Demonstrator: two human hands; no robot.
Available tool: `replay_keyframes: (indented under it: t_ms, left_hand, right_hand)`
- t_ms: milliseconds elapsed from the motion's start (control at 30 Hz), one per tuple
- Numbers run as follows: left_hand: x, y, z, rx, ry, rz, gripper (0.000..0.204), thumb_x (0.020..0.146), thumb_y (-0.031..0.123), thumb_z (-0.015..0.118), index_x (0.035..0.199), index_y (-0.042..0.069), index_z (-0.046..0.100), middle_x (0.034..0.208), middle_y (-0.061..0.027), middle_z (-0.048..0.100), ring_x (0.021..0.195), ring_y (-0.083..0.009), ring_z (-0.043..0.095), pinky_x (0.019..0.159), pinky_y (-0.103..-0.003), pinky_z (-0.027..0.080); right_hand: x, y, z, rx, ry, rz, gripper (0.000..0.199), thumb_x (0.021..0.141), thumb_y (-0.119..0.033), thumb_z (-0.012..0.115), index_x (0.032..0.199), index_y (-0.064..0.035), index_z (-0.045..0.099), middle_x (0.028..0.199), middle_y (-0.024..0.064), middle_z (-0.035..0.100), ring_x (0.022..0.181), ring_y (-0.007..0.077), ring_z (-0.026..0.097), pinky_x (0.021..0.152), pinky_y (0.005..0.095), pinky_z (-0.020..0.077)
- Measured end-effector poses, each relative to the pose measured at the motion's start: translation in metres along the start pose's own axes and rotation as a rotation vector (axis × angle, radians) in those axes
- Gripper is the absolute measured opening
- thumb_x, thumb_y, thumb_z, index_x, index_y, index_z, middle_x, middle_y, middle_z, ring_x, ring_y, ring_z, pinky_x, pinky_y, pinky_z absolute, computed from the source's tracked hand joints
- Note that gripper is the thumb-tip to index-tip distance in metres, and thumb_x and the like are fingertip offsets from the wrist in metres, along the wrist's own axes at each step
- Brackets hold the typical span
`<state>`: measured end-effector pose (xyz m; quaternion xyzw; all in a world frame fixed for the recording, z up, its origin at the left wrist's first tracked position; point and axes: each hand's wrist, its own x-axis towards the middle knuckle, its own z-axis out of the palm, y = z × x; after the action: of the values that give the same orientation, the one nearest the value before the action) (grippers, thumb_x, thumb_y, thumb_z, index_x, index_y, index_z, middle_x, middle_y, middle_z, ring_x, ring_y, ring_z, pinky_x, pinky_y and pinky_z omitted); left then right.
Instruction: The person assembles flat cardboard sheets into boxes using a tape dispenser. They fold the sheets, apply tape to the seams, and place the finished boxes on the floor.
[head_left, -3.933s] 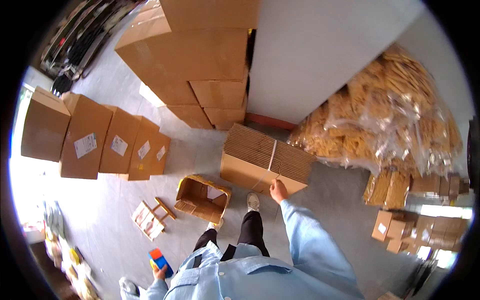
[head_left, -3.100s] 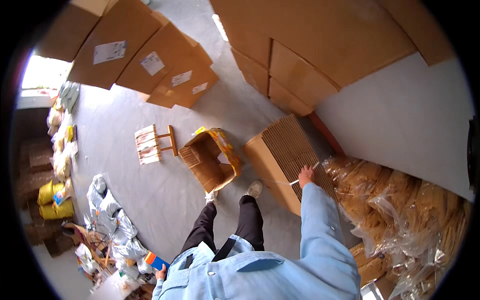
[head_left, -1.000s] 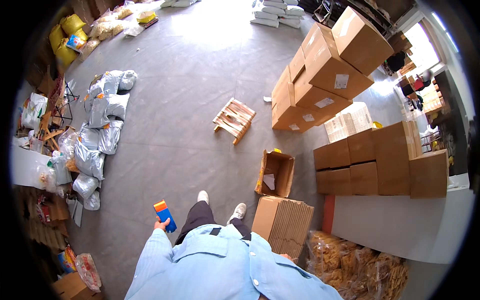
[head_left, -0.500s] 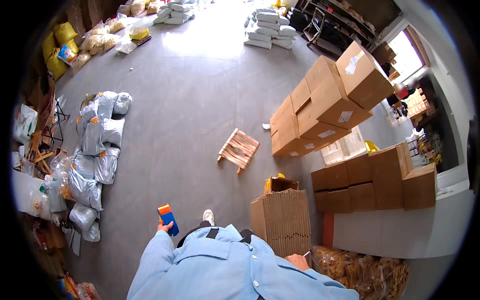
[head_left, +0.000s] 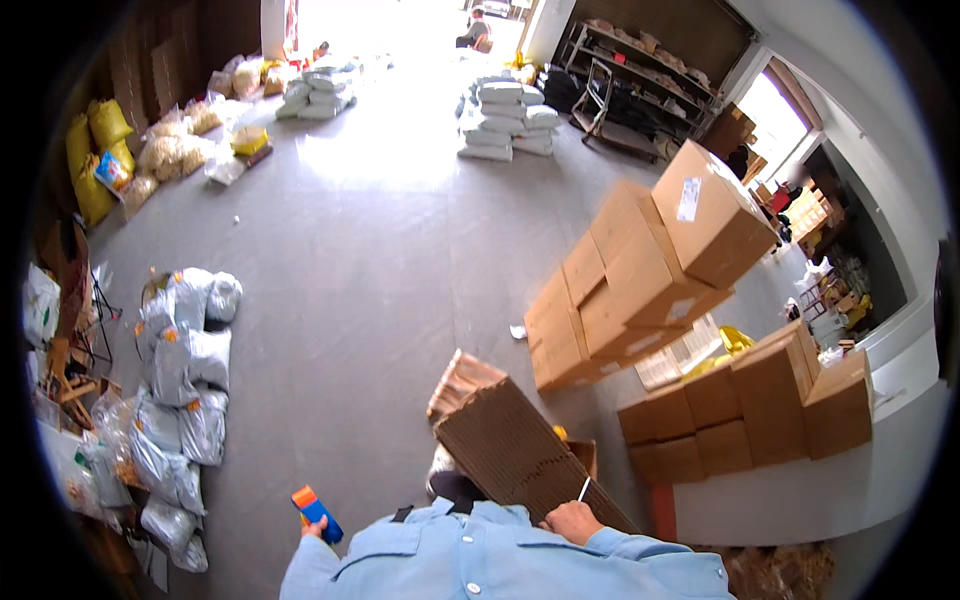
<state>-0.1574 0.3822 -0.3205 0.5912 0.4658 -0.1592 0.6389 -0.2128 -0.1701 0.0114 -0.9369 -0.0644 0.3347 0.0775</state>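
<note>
My left hand is closed around a blue-and-orange block-shaped thing, held out to my left above the floor. My right hand is at my front right, with its fingers closed; a thin white stick juts up from them. That hand is against or just over a thick stack of brown corrugated cardboard, which leans to the far left. Whether the fingers also grip the cardboard, I cannot tell. Beyond the stack's upper end is a low slatted wooden stool, partly covered by it.
Stacked closed cartons stand ahead right, and more cartons rest nearer on the right. Silver-grey bags form a row on the left. White sacks, a cart and shelves are farther off.
The cardboard stack has gone from upright to leaning left, now overlapping the stool. My right hand has come farther into view beside it. The whole view has tipped up, showing the far doorway.
</note>
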Motion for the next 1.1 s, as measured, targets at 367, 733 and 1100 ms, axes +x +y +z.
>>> replay_keyframes:
  t_ms: [367, 733, 1100]
  left_hand:
    - [-0.011, 0.107, 0.084, 0.253, 0.257, -0.141, 0.069, 0.064, 0.019, 0.083, 0.117, -0.008, 0.050, 0.106, -0.0168, 0.062, 0.095, -0.0285, 0.061, 0.088, -0.043, 0.046]
    - [0.113, 0.232, 0.163, 0.284, 0.100, -0.095, 0.067, 0.064, 0.015, 0.082, 0.122, 0.004, 0.050, 0.103, -0.0115, 0.063, 0.093, -0.0255, 0.061, 0.088, -0.043, 0.046]
    - [0.279, 0.434, 0.226, 0.068, -0.056, 0.140, 0.063, 0.072, 0.019, 0.077, 0.126, 0.018, 0.044, 0.099, -0.0061, 0.063, 0.079, -0.0233, 0.063, 0.060, -0.039, 0.051]
  right_hand:
    - [0.118, 0.054, -0.118, -0.103, -0.068, -0.194, 0.026, 0.079, -0.026, 0.052, 0.075, -0.0069, 0.069, 0.071, 0.0169, 0.066, 0.071, 0.0316, 0.066, 0.061, 0.0430, 0.0494]
    - [0.249, 0.050, -0.208, 0.000, -0.153, -0.086, 0.026, 0.083, -0.024, 0.047, 0.083, -0.0076, 0.067, 0.081, 0.0167, 0.067, 0.077, 0.0324, 0.067, 0.062, 0.0432, 0.0513]
    - [0.338, 0.030, -0.289, 0.021, -0.119, 0.093, 0.029, 0.080, -0.030, 0.055, 0.079, -0.0050, 0.069, 0.077, 0.0178, 0.066, 0.076, 0.0330, 0.066, 0.065, 0.0445, 0.0517]
